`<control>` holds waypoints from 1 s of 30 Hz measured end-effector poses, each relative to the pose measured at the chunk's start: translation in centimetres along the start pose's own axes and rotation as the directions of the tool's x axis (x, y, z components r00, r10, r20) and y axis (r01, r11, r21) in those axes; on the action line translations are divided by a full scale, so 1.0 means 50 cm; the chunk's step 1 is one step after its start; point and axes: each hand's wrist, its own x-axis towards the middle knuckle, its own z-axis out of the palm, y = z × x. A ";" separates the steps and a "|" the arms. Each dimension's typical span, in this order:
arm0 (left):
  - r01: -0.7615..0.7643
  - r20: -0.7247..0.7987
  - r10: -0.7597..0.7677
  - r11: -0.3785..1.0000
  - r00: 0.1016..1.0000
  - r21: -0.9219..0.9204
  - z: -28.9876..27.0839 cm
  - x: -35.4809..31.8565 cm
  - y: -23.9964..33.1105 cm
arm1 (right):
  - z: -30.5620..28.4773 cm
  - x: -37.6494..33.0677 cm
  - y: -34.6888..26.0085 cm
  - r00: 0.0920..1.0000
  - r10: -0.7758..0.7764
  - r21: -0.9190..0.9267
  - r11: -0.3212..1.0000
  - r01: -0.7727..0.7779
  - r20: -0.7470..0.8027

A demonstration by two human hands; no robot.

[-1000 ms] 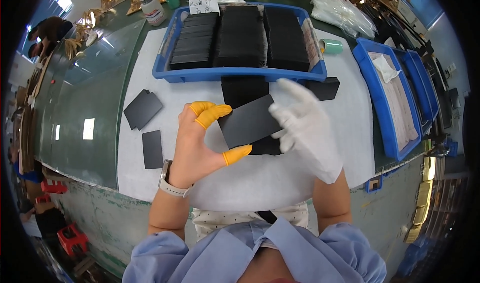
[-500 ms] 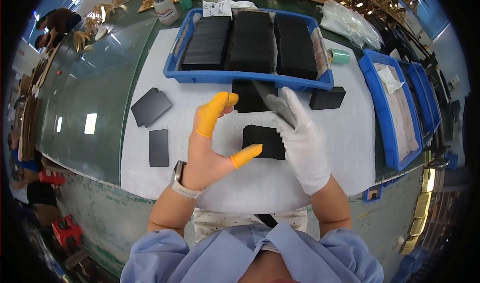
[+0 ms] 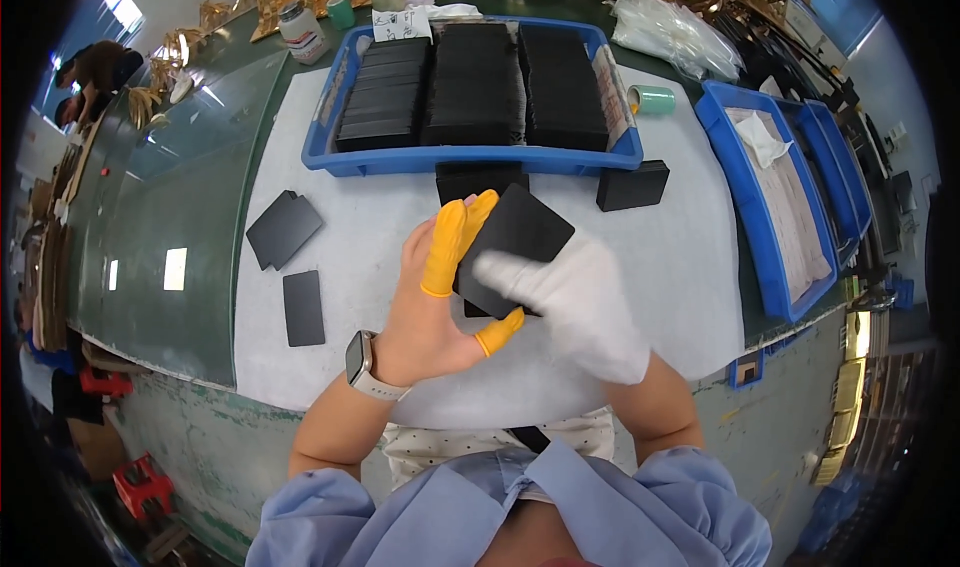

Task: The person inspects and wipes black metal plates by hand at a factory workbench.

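A thin black rectangular plate point(image 3: 528, 225) is held tilted above the white-covered table, between my two hands. Around its left edge curve the fingers of my left hand point(image 3: 435, 302), which wears yellow finger cots; the thumb is by the lower corner. My right hand point(image 3: 590, 302), in a white glove and blurred by motion, lies over the plate's lower right part with a finger or thumb across its face. Its other fingers are hidden. Behind the hands stands a stack of black plates point(image 3: 460, 182); another dark stack is mostly covered below them.
A blue tray point(image 3: 480, 159) packed with rows of black plates stands at the back. Loose black plates point(image 3: 284, 229) and a single plate point(image 3: 304, 309) lie at left. A small black stack point(image 3: 633, 186) sits at right, near a green tape roll point(image 3: 655, 100) and blue trays point(image 3: 775, 257).
My right hand has brought the plate leftward and turned its face into view. My left fingers, spread apart before, are now around its edge. The head view has shifted slightly.
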 end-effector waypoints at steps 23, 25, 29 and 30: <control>0.107 0.121 -0.112 0.993 0.986 0.050 -0.040 0.015 -0.008 | -0.051 0.021 -0.012 0.965 0.084 -0.053 0.994 -0.100 -0.248; 0.123 0.114 -0.123 0.992 0.986 0.010 -0.044 0.016 -0.009 | -0.079 0.035 0.004 0.954 0.053 0.010 0.999 -0.052 -0.294; 0.143 0.066 -0.146 0.989 0.987 0.043 -0.054 0.016 -0.010 | -0.088 0.041 -0.029 0.958 0.205 -0.101 0.968 -0.228 -0.199; 0.141 0.052 -0.144 0.989 0.988 0.050 -0.057 0.015 -0.009 | -0.082 0.045 -0.040 0.943 0.287 -0.227 0.920 -0.320 -0.166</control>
